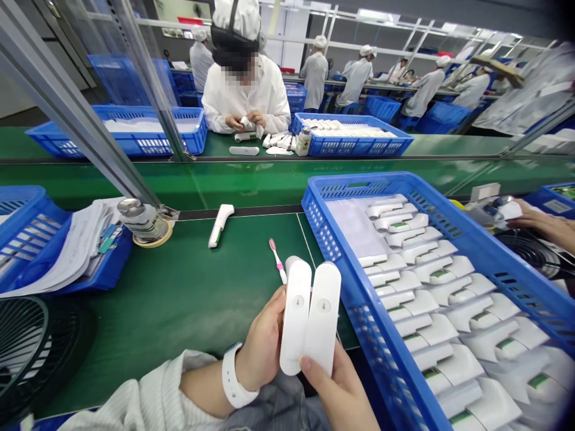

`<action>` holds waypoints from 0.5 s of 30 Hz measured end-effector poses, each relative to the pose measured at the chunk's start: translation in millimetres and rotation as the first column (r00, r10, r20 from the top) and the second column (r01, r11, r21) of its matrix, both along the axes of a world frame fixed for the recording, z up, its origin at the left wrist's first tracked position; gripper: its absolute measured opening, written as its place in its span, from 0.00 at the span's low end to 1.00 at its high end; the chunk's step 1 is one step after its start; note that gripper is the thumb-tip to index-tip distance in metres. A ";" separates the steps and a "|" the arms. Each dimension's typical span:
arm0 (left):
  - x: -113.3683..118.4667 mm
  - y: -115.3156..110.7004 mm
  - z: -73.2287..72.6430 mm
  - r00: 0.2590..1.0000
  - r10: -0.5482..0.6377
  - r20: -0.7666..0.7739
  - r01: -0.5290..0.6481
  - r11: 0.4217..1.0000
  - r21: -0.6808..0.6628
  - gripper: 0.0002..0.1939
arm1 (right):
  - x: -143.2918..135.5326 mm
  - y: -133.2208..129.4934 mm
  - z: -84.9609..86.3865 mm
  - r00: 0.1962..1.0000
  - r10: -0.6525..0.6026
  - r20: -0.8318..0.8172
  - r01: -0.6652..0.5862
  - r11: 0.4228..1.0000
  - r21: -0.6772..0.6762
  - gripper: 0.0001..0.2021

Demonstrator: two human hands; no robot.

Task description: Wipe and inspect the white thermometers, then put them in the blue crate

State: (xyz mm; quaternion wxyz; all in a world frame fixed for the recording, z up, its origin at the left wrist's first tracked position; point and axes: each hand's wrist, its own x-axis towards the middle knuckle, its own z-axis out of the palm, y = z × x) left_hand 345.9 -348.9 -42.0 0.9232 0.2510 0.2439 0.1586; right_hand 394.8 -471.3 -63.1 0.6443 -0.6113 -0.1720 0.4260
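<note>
Centrally, just above the worker's lap, two smooth white plastic pieces are held upright, side by side, their long rounded faces toward the viewer and a small round mark on each. The left hand (pixel 263 335) is curled around the outer edge of the left white piece (pixel 295 329); a paler rounded part shows behind its top. The right hand (pixel 344 383) grips the right white piece (pixel 324 323) from below, fingers mostly hidden behind it, its thumb pressed low on the left piece near the seam. Both hands are closed on what they hold.

The pieces look light and stiff, probably hollow, with a slick surface that could slip or scuff. The long side edges seem the safest hold, with gentle pressure and the marked faces left free.

Beyond them, a pink-and-white toothbrush (pixel 278 261) lies on the green tabletop (pixel 188 293), and farther left rests a white gun-shaped device (pixel 221 226). To the right, a blue basket (pixel 372 329) holds rows of similar white devices. Across the bench, a co-worker in a white coat (pixel 274 90) handles small white parts.
</note>
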 end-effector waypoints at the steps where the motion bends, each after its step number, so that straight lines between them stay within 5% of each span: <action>1: -0.4 -0.4 -0.6 1.000 0.021 0.002 -0.021 0.999 0.049 0.17 | -0.6 -0.2 -1.1 0.996 -0.006 0.093 0.009 0.999 -0.038 0.20; 7: -1.5 0.7 -3.5 0.996 0.025 0.087 -0.041 0.981 0.189 0.19 | -3.4 -0.6 -8.8 0.770 0.007 0.638 0.080 0.991 -0.108 0.33; 15: 0.5 3.4 -3.9 0.991 0.024 0.134 -0.057 0.966 0.253 0.21 | -5.2 -13.9 -12.7 0.476 0.204 0.855 0.012 0.971 -0.238 0.31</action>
